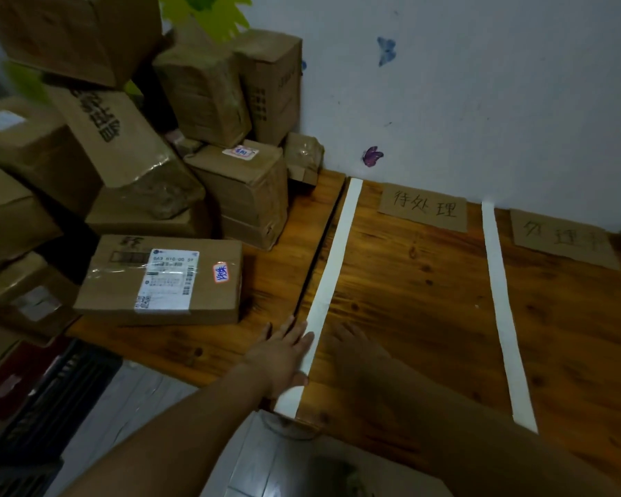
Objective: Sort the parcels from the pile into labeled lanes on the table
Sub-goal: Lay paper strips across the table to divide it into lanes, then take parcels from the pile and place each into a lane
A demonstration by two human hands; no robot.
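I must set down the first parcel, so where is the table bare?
Bare wood lies between the left white strip and the right white strip, before the cardboard label, and beyond the right strip, before the second label. Left of the left strip the parcel pile crowds the table.

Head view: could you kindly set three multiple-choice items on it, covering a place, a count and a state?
1. The left hand rests on: A a keyboard; B the leftmost white strip; C a chair.
2. How many cardboard lane labels show: A one; B two; C four.
3. The hand's fingers are: A clenched; B round a cup; C straight.
Key: B, it covers part of the strip; B, both bear handwriting; C, they stretch flat.
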